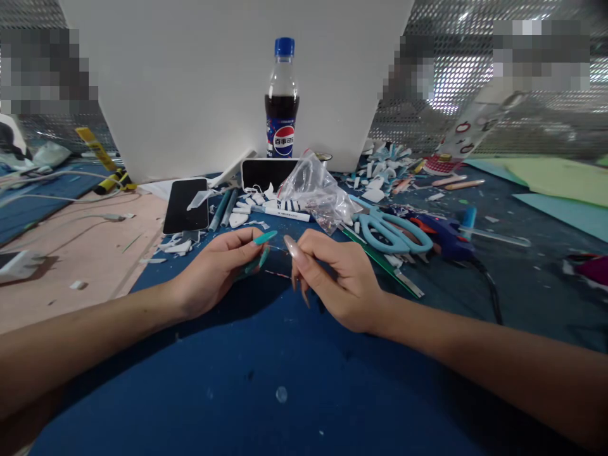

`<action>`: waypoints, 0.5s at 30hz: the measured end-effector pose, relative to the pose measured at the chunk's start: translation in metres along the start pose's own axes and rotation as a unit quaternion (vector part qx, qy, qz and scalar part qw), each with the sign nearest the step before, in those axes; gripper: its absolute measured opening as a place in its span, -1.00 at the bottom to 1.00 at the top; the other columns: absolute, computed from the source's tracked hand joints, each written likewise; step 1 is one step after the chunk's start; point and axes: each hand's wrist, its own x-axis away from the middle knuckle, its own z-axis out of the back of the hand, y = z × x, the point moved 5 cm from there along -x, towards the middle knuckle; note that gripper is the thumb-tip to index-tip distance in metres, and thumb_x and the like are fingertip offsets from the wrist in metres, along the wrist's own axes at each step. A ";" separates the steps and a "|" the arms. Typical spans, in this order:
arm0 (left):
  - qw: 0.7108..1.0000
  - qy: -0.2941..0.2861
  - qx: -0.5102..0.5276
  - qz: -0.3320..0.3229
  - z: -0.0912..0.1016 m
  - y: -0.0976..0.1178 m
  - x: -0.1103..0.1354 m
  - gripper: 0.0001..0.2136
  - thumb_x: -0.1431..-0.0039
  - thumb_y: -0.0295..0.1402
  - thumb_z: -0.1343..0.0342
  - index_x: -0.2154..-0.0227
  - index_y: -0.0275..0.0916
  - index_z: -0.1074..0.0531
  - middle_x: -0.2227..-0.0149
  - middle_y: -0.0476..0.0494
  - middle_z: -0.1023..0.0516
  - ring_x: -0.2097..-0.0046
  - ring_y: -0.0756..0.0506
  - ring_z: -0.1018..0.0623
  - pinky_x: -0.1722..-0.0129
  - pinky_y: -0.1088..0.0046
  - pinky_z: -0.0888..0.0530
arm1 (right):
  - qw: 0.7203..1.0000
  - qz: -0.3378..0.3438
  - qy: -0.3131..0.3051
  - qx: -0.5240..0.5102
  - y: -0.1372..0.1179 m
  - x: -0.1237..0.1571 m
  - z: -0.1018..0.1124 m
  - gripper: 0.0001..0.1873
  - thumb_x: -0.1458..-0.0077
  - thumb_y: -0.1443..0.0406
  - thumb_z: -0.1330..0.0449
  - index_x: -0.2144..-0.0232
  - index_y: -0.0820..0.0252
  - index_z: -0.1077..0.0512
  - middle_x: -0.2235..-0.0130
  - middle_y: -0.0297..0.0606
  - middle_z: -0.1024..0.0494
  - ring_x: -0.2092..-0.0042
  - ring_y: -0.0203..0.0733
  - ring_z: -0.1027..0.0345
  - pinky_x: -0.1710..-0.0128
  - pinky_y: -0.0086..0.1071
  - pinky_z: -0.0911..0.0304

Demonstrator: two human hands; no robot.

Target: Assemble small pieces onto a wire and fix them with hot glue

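Observation:
My left hand (216, 269), with long teal nails, is closed in a pinch above the blue table (228, 386). Facing it, my right hand (339, 278) pinches thumb to index finger; its nails are long and pale, pinkish. A very thin strand (278, 248) spans the small gap between both sets of fingertips. Its kind is too fine to make out, and its ends are hidden in the fingers. Below the fingertips lies a thin reddish sliver (277, 274) on the table. Light-blue scissors (375, 235) and green-handled tweezers (403, 280) lie close to my right hand.
Behind my hands are a phone (186, 206), a white marker (287, 214), a clear plastic bag (327, 196) and a cola bottle (282, 107). At right lie a blue glue gun (441, 237) with its cord, foam scraps (384, 168) and coloured sheets (560, 180). A yellow cutter (97, 150) is far left.

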 end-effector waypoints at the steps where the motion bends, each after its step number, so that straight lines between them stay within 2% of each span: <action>1: 1.000 -0.001 0.000 -0.001 0.000 0.000 0.000 -0.89 -0.07 -0.37 -0.04 0.51 -0.27 -0.32 0.47 -0.02 -0.29 0.44 0.06 -0.29 0.42 0.57 -0.31 | 1.000 -0.002 -0.001 0.000 0.000 0.000 0.000 -0.64 -0.21 0.34 0.08 0.63 0.18 -0.23 0.62 -0.34 -0.30 0.50 -0.33 -0.20 0.43 -0.39 -0.14; 15: 0.998 0.004 -0.054 -0.020 0.002 0.000 -0.001 -0.87 -0.06 -0.31 -0.03 0.52 -0.24 -0.30 0.49 -0.03 -0.25 0.46 0.03 -0.25 0.46 0.52 -0.30 | 1.000 -0.008 -0.002 -0.006 0.001 0.000 0.000 -0.65 -0.21 0.33 0.07 0.62 0.16 -0.22 0.63 -0.35 -0.31 0.51 -0.33 -0.21 0.42 -0.39 -0.18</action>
